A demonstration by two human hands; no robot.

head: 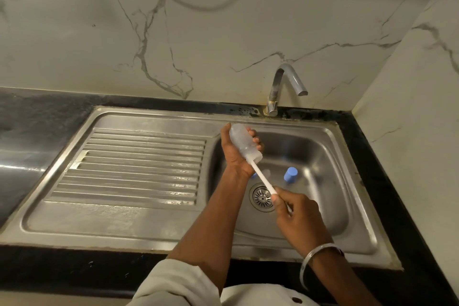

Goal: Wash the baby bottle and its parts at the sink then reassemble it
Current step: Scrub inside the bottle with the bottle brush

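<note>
My left hand [236, 154] grips the clear baby bottle [244, 143] over the left side of the sink basin, its mouth tilted down toward the right. A white bottle brush [263, 177] is pushed into that mouth; only its thin handle shows. My right hand [295, 213] holds the handle's lower end above the drain. A blue cap [290, 174] stands on the basin floor. Another blue part [253, 175] and a clear piece [267, 172] lie partly hidden behind my left wrist and the brush handle.
The steel sink [347, 206] has a drain strainer [260, 197] and a ribbed drainboard [139, 164] on its left. A chrome tap [285, 84] stands behind the basin with no water running. Black countertop [37, 112] surrounds the sink; marble walls rise behind and at right.
</note>
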